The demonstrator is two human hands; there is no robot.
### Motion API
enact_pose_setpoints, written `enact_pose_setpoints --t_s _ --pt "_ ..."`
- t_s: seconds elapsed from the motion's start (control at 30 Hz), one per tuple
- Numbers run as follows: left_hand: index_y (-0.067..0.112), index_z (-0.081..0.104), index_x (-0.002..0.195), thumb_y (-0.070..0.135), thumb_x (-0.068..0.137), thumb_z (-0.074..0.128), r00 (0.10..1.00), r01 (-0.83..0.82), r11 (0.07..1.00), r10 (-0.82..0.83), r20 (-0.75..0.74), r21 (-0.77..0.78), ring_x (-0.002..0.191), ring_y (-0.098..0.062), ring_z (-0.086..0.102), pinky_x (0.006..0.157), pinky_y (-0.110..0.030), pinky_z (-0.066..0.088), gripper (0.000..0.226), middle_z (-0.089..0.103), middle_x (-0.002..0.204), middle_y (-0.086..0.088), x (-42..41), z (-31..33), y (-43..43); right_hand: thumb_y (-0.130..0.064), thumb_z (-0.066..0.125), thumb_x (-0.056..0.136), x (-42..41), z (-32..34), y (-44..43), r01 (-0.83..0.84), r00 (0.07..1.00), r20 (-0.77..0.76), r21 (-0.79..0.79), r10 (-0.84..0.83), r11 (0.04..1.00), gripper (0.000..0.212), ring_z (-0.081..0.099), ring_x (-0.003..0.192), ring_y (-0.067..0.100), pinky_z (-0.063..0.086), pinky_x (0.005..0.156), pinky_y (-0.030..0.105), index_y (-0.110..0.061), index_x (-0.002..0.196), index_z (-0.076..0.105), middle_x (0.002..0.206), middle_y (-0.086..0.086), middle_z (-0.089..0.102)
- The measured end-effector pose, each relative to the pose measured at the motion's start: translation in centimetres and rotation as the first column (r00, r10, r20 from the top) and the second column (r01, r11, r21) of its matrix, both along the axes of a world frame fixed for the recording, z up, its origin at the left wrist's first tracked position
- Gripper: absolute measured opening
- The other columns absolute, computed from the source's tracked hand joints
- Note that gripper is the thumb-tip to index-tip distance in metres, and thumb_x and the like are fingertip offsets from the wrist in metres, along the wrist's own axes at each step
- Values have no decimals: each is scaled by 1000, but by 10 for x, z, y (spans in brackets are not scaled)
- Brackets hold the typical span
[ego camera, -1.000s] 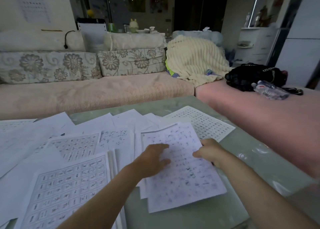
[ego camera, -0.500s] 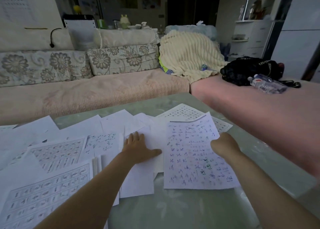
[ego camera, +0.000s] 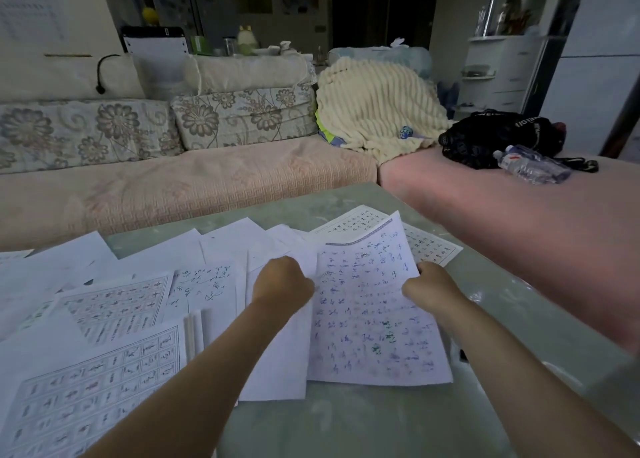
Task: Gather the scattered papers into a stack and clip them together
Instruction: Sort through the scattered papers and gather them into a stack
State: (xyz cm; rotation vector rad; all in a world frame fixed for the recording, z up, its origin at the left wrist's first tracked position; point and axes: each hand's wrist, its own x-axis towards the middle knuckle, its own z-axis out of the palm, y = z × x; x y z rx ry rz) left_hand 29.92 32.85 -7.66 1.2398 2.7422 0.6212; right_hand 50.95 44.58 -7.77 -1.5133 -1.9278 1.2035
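Note:
Many white sheets lie scattered over the pale green glass table (ego camera: 346, 423). A handwritten sheet (ego camera: 374, 322) lies in front of me, its far end lifted off the table. My right hand (ego camera: 427, 286) grips its right edge. My left hand (ego camera: 282, 281) is closed on its left edge, where a plain white sheet (ego camera: 277, 364) lies under it. Printed grid sheets (ego camera: 90, 391) cover the left side, and another grid sheet (ego camera: 429, 246) pokes out beyond the held one. No clip is visible.
A sofa with a pink cover (ego camera: 180, 187) runs along the table's far and right sides. On it lie floral cushions (ego camera: 242, 118), a cream blanket (ego camera: 377, 111), a black bag (ego camera: 498, 138) and a plastic bottle (ego camera: 533, 166). White shelves (ego camera: 498, 73) stand at the back right.
My left hand went from flat on the papers to closed on the handwritten sheet's left edge. The sheet's far end has risen off the table.

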Motion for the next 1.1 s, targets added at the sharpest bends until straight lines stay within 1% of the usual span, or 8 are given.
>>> enact_pose_setpoints --t_s 0.2,0.37,0.5,0.63,0.8,0.87,0.97,1.1 --pt "11 48 133 66 76 58 997 71 968 -64 39 -240 126 -29 46 101 -42 44 80 51 133 -7 8 -13 -3 7 57 83 -1 -4 -12 -98 993 -84 -153 86 983 22 61 85 23 43 60 25 -4 100 63 96 8 67" --pt "12 57 122 43 89 52 993 110 986 -113 -20 -127 112 -23 56 91 -31 46 45 59 120 -5 22 -29 -7 0 59 75 -7 -11 -15 -130 991 -55 -186 122 974 41 61 102 27 50 80 31 -6 116 61 116 12 66" --pt "10 51 69 16 87 51 995 102 993 -101 16 -61 68 -20 56 56 -23 40 18 51 67 -1 39 -18 -4 -10 56 67 -11 -15 -14 -146 989 -58 -215 137 966 72 53 119 32 46 98 41 -7 138 46 133 12 56" --pt "15 37 50 9 81 54 966 59 988 -92 242 142 39 -12 35 41 -15 31 35 35 46 2 46 -4 7 -5 55 79 -12 -7 -16 -95 993 -95 -235 74 967 44 59 109 32 49 96 40 -7 123 57 120 13 63" --pt "16 59 68 22 86 63 633 79 948 -286 719 308 68 -19 58 70 -30 58 19 55 71 -5 73 1 15 -52 61 83 -14 -6 -14 -56 965 -259 -341 -37 939 52 64 113 28 47 104 44 -15 121 66 118 5 69" --pt "15 71 92 27 93 59 526 143 929 -363 769 340 94 -19 65 87 -31 58 17 67 99 -7 76 0 13 -27 71 84 -11 -8 -14 -63 982 -187 -247 16 967 30 68 102 27 53 97 42 -12 110 72 108 6 73" --pt "19 72 107 20 96 53 760 139 918 -338 555 370 105 -16 64 92 -26 52 22 68 115 1 53 -5 9 2 69 79 -2 -16 -5 13 998 -63 -142 -22 990 25 69 92 28 55 84 34 -4 103 73 99 12 73" --pt "25 60 127 27 94 52 987 127 988 -135 85 90 118 -19 55 98 -27 44 34 58 134 1 -1 -16 -4 -4 63 83 14 -10 8 107 988 113 -2 -106 994 12 68 88 30 45 66 27 -4 93 69 93 12 70"
